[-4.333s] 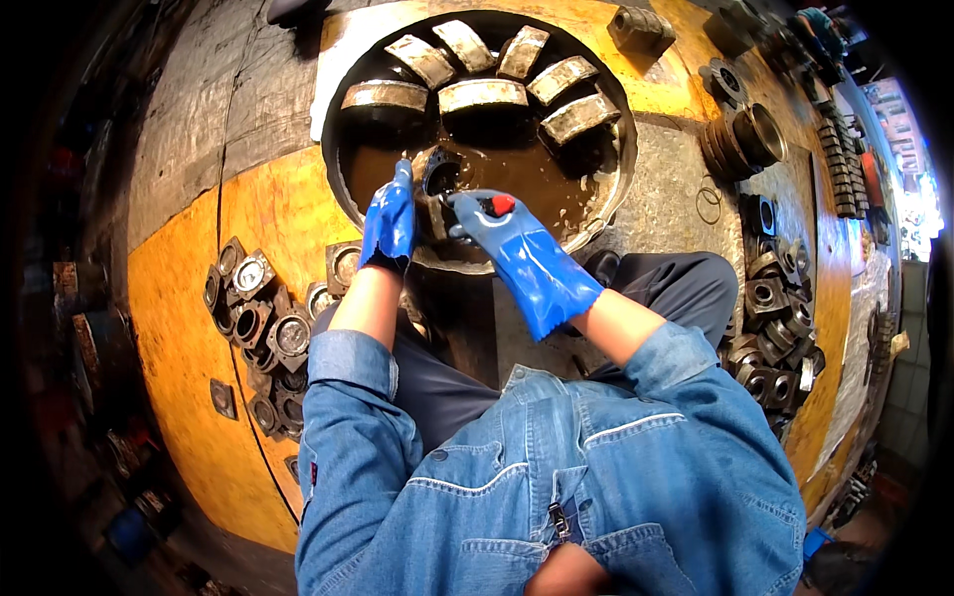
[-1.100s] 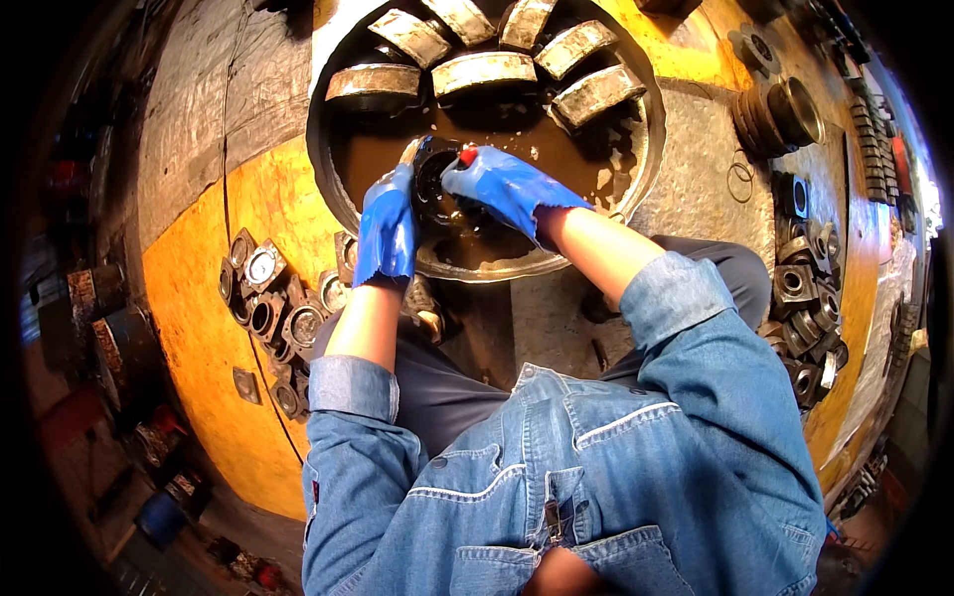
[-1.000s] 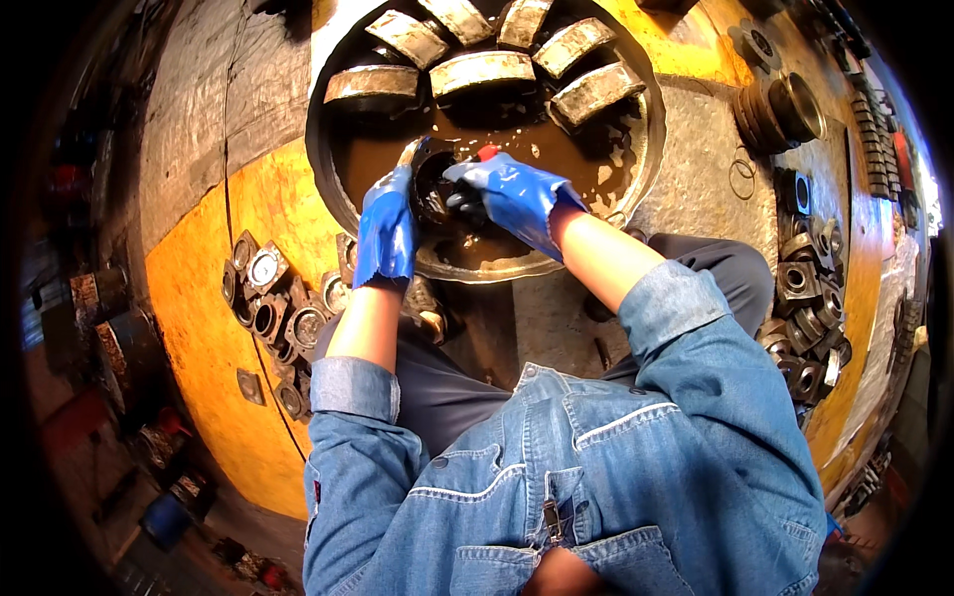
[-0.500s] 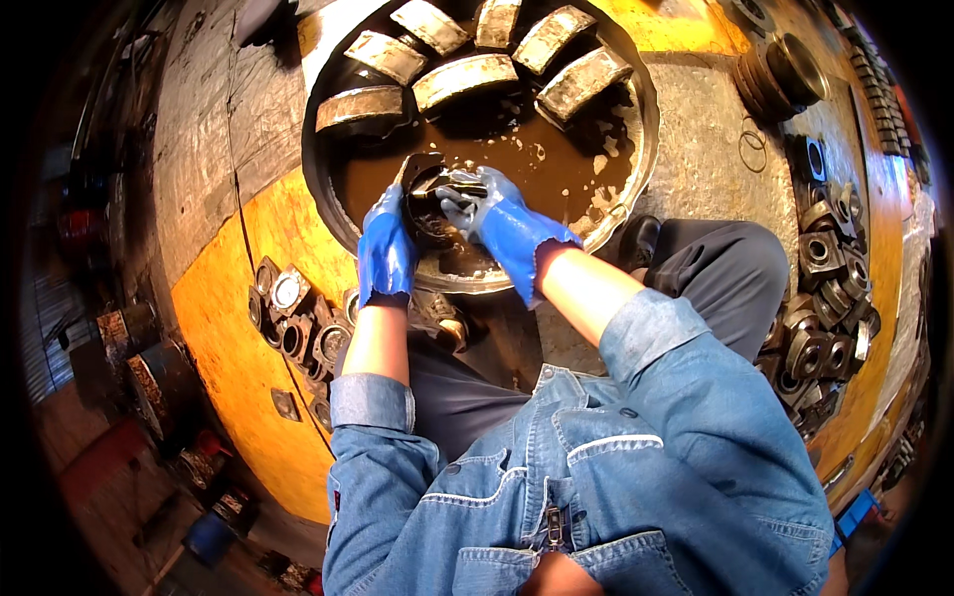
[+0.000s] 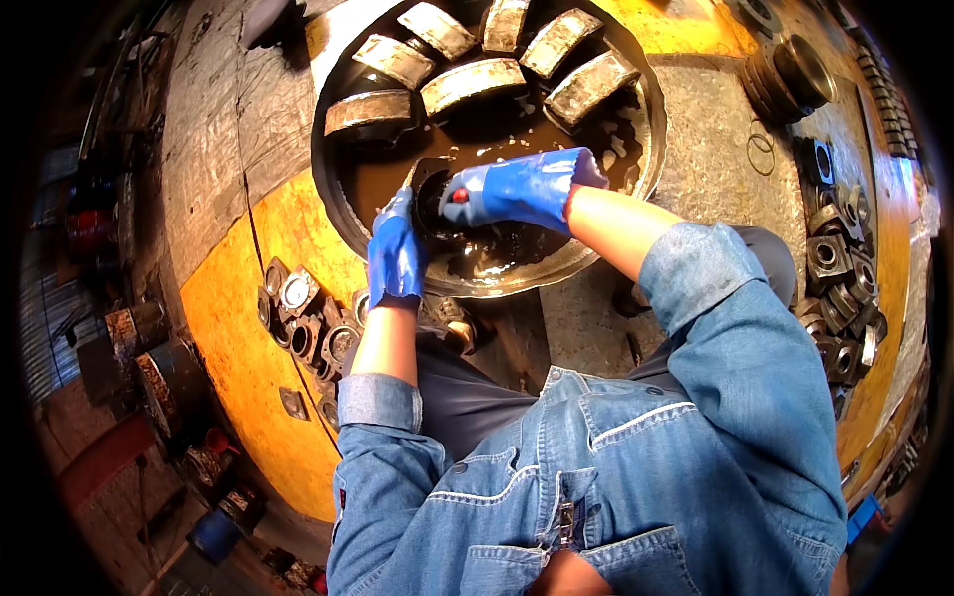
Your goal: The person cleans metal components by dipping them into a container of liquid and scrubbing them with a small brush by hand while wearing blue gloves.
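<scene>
My left hand (image 5: pixel 397 243), in a blue rubber glove, is closed on the left side of a dark, wet metal part (image 5: pixel 429 179) with a round opening. The part is held over the near left of a round metal pan (image 5: pixel 651 109) of brown liquid (image 5: pixel 373 179). From the right, my right hand (image 5: pixel 477 195), also gloved in blue, reaches to the opening with its fingers bent. A small red spot (image 5: pixel 459 196) shows by its fingers; whatever they grip is hidden. Several thick, curved metal pieces (image 5: pixel 472 84) rest along the pan's far side.
Beside my left knee lie several square metal parts with round holes (image 5: pixel 298 290). More such parts (image 5: pixel 827 256) are heaped at the right. Dark cylinders (image 5: pixel 790 79) and two thin rings (image 5: pixel 760 154) sit at the far right. Machinery pieces (image 5: pixel 169 387) line the left.
My right hand has turned, its wrist and forearm swinging up and to the right, fingers now at the part's opening. My left hand keeps its hold. The view has shifted slightly.
</scene>
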Motion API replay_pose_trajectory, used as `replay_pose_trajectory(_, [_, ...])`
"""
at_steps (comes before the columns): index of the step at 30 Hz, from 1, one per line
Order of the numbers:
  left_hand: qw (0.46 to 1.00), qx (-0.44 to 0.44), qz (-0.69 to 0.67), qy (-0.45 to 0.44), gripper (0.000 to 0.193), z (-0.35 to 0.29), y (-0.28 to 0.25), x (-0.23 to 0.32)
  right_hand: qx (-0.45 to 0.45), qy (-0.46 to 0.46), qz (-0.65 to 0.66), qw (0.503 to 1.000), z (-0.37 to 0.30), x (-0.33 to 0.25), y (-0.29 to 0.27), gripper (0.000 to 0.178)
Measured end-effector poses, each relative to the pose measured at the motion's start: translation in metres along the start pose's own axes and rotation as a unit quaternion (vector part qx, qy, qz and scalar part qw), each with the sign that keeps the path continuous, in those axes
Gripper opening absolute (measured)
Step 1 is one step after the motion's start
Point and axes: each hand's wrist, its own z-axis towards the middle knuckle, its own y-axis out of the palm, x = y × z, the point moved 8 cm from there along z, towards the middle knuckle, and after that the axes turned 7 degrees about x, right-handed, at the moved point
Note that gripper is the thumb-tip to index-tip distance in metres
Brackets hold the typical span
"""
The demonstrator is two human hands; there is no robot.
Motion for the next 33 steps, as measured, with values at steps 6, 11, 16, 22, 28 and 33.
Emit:
replay_pose_trajectory(6, [0.994, -0.057, 0.031, 0.092, 0.047, 0.020, 0.006, -0.004, -0.047, -0.165, -0.328, 0.929, 0.028, 0.008, 0.048, 0.020])
replay_pose_trajectory(11, [0.974, -0.007, -0.036, 0.225, 0.028, 0.022, 0.020, 0.006, -0.084, -0.137, -0.270, 0.949, -0.003, 0.002, 0.039, 0.028])
replay_pose_trajectory(16, [0.985, 0.046, -0.134, 0.102, 0.026, -0.002, 0.006, 0.008, -0.004, -0.301, -0.327, 0.896, -0.010, -0.012, 0.030, 0.043])
replay_pose_trajectory(22, [0.993, 0.067, -0.097, 0.020, 0.029, 0.011, 0.002, -0.015, -0.008, -0.068, -0.336, 0.939, 0.012, 0.000, 0.030, 0.043])
replay_pose_trajectory(28, [0.996, 0.085, 0.001, 0.007, 0.027, 0.004, 0.006, 0.010, 0.055, 0.004, -0.150, 0.987, 0.017, 0.035, 0.026, 0.029])
replay_pose_trajectory(33, [0.991, 0.045, -0.107, 0.073, 0.027, 0.000, -0.003, 0.002, 0.075, 0.038, 0.186, 0.979, -0.017, -0.031, 0.001, 0.027])
